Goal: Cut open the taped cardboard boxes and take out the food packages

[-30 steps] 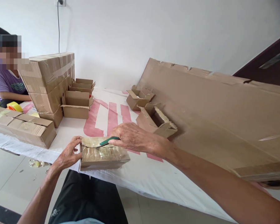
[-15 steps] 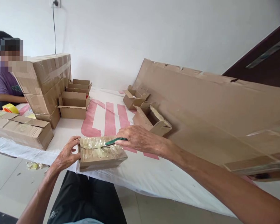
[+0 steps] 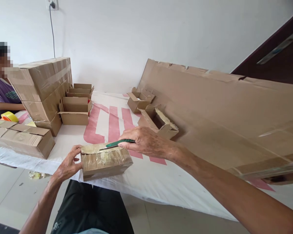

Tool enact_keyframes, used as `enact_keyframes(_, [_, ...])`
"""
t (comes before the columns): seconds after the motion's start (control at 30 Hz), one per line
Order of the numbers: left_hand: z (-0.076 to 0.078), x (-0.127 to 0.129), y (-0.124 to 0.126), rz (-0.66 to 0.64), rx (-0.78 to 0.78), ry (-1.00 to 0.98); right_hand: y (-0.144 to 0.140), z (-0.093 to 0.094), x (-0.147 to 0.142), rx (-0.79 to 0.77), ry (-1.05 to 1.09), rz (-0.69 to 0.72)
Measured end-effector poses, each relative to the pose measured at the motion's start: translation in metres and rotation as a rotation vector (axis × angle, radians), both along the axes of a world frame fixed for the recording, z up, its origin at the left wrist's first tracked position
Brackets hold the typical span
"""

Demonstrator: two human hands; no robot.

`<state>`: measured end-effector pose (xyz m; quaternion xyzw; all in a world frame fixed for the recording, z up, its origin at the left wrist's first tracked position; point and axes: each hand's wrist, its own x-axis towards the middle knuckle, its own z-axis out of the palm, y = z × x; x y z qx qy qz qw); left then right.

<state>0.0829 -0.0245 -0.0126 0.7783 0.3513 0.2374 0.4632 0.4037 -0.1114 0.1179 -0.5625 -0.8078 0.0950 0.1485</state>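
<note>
A small taped cardboard box (image 3: 104, 164) sits at the table's front edge, with a slit along its top flap and clear tape over its upper face. My left hand (image 3: 69, 162) grips the box's left end, thumb on the near side and fingers at the far corner. In my right hand (image 3: 139, 139) is a green box cutter (image 3: 117, 143), its blade pointing left just over the box's top near the slit. Whether the blade touches the cardboard, I cannot tell.
Stacked taped cartons (image 3: 42, 78) and a long carton (image 3: 21, 136) stand left, near yellow tape (image 3: 9, 117) and a seated person (image 3: 5, 87). Open boxes (image 3: 75, 110) are beside the stack; another open box (image 3: 158, 122) lies before a large cardboard sheet (image 3: 210, 120).
The box cutter has moved slightly left and up over the box, and the slit beneath it shows more. My left hand keeps its hold. The view has shifted slightly.
</note>
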Motion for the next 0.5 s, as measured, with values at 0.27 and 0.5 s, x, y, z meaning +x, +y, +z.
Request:
enact_keyframes(0.27, [0.004,0.002,0.0,-0.007,-0.035,-0.007,0.009,0.002,-0.017,-0.058,-0.077,0.05])
enact_keyframes(0.5, [0.009,0.006,-0.003,-0.045,-0.081,-0.053,0.016,-0.003,-0.019,-0.034,-0.133,0.076])
